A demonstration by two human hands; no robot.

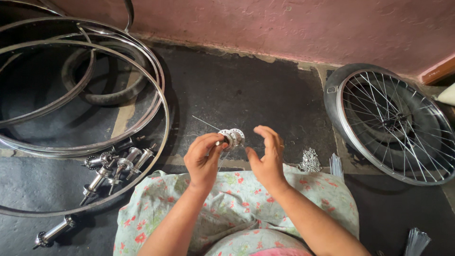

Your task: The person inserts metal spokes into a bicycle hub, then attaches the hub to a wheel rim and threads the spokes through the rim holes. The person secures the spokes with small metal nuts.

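Note:
My left hand (203,159) grips a shiny metal wheel hub (232,138) by its near end, holding it above my lap. A thin steel spoke (206,123) sticks out from the hub toward the upper left. My right hand (266,159) hovers just right of the hub, fingers curled and apart; whether a spoke is pinched in them is not visible. Both forearms rest over floral cloth (237,199) on my lap.
Several bare chrome rims (142,71) and a rubber tyre (109,97) lie at the left. Spare hubs (116,166) sit inside the rim, one more hub (52,232) lower left. A pile of nipples (310,160), spoke bundles (336,166), and a spoked wheel (393,123) are right.

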